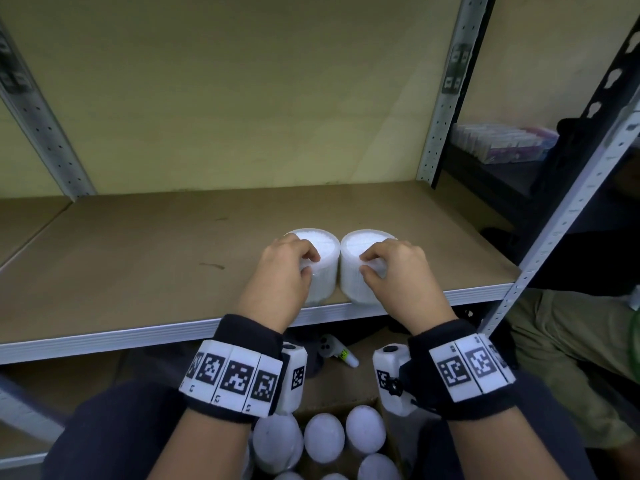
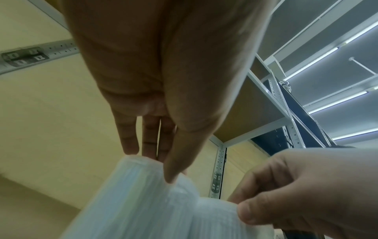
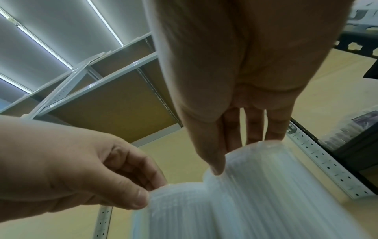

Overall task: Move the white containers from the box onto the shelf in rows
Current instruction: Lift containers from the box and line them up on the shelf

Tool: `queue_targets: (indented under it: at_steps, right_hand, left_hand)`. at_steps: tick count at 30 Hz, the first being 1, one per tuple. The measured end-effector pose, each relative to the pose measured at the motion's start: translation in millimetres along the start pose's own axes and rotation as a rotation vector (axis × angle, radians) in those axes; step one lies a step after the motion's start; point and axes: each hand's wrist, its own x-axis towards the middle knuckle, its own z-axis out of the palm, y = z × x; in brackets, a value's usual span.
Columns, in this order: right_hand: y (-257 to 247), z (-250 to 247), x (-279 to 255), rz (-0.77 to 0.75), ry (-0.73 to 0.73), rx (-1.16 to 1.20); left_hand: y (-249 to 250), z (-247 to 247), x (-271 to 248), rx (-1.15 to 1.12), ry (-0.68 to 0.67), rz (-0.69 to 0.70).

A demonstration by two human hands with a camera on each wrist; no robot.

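Note:
Two white round containers stand upright side by side, touching, near the front edge of the brown shelf board (image 1: 138, 258). My left hand (image 1: 294, 263) grips the left container (image 1: 325, 251) by its near rim, thumb in front and fingers on top. My right hand (image 1: 377, 261) grips the right container (image 1: 356, 247) the same way. In the left wrist view my left hand (image 2: 163, 161) pinches the container's rim (image 2: 139, 194), and in the right wrist view my right hand (image 3: 241, 155) does so on its container (image 3: 266, 186). The open cardboard box (image 1: 389, 441) below holds several more white containers (image 1: 323, 433).
White perforated uprights (image 1: 440, 109) frame the shelf bay. A neighbouring dark shelf at the right carries packaged goods (image 1: 502, 143). A white controller-like object (image 1: 337, 349) lies on the lower level under the shelf edge. Shelf board to the left and behind the containers is bare.

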Motion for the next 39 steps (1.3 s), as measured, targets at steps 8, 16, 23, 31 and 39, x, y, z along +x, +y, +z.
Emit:
queue_targets:
  at_steps: [8,16,23,31,39]
  right_hand:
    - [5.0,-2.1,39.3,0.064,-0.071,-0.038]
    - [31.7,7.0,106.1,0.124,-0.144,-0.033]
    - [49.8,17.6,167.2,0.130,-0.153,-0.042]
    - [62.7,29.4,231.7,0.118,-0.178,-0.065]
    - [77.0,44.5,283.9,0.140,-0.160,-0.103]
  left_hand:
    - [1.3,11.5,44.6,0.055,-0.028,-0.013]
    - [-0.3,38.1,114.3,0.055,-0.148,-0.066]
    - [-5.6,57.5,177.5,0.032,-0.169,-0.098]
    - [-19.7,75.6,247.3,0.027,-0.186,-0.086]
    - [-32.5,93.1,296.3,0.016,-0.119,-0.046]
